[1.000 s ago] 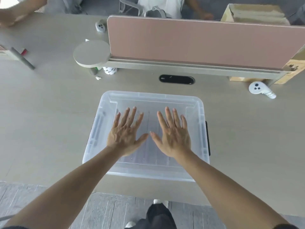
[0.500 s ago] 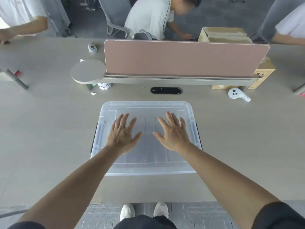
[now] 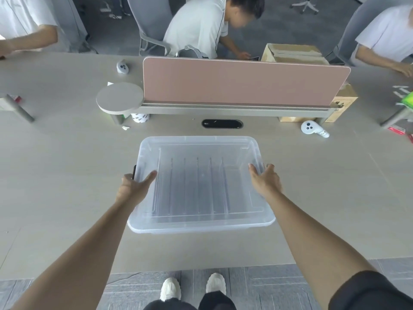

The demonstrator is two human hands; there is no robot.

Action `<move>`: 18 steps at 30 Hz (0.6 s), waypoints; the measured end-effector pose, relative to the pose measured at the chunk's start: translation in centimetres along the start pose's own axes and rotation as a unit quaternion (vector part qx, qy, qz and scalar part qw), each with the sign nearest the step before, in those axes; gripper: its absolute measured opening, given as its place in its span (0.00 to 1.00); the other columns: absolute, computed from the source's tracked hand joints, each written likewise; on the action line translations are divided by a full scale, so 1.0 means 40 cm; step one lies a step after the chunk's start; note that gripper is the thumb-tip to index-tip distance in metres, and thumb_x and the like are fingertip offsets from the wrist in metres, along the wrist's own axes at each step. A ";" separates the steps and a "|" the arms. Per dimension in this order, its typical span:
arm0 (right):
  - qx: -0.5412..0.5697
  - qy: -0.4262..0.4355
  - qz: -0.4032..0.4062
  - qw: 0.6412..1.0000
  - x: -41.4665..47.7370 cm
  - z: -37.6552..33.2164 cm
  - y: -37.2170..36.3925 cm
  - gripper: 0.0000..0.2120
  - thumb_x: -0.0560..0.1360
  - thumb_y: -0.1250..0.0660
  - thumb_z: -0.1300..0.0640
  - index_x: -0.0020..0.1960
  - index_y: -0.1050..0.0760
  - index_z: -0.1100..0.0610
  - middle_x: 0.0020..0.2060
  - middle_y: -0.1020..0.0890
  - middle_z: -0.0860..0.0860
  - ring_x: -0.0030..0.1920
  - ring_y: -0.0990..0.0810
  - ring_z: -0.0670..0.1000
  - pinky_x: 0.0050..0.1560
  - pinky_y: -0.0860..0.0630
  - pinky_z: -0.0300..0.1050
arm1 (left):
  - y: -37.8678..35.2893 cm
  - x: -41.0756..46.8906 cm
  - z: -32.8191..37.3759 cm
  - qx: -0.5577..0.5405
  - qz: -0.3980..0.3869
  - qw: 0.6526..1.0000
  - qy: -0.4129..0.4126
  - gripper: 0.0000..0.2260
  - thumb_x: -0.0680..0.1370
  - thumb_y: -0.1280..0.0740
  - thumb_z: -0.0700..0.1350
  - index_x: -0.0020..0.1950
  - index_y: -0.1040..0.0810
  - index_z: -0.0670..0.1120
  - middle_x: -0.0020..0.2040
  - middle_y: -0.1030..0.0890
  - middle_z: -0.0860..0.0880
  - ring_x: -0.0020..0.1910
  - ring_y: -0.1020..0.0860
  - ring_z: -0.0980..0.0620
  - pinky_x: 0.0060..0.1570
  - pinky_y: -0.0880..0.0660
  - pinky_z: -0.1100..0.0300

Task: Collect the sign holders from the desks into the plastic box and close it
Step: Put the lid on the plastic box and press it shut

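Observation:
A clear plastic box [image 3: 201, 222] with its ribbed lid on top sits on the beige desk in front of me. My left hand [image 3: 134, 186] grips the lid's left edge by the black latch, thumb on top. On the opposite edge, my right hand [image 3: 264, 180] holds the lid the same way. I cannot tell what lies inside the box through the cloudy lid. No sign holder is plainly visible on the desk.
A pink divider panel [image 3: 243, 83] stands behind the box, with a round shelf [image 3: 119, 98] at its left end. White controllers [image 3: 311, 128] [image 3: 122, 67] lie on the desk. Cardboard boxes [image 3: 292, 53] and seated people are beyond. The desk's front edge is near my feet.
Both hands slid off the lid's middle, where they lay flat, out to its left and right edges. My head rose, so more of the room shows.

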State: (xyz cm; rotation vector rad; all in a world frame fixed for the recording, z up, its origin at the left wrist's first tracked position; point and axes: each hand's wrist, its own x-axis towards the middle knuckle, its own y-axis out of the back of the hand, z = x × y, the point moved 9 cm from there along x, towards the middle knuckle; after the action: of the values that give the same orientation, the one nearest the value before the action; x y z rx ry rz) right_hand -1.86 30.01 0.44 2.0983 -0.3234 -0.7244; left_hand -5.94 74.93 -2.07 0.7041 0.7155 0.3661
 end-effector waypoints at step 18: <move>0.031 -0.047 -0.142 0.988 -0.011 -0.059 -0.015 0.66 0.50 0.21 0.31 0.76 0.44 0.62 0.72 0.33 0.60 0.70 0.31 0.63 0.67 0.30 0.56 | -0.011 0.003 0.083 0.185 -0.026 0.981 0.043 0.62 0.51 0.43 0.82 0.69 0.33 0.36 0.62 0.30 0.42 0.61 0.29 0.40 0.56 0.24 0.47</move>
State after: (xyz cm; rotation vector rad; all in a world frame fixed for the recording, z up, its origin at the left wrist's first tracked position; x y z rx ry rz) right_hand -0.80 32.12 1.20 2.1983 -0.0981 -0.9954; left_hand -3.49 73.14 -0.64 1.0232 0.8938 0.2159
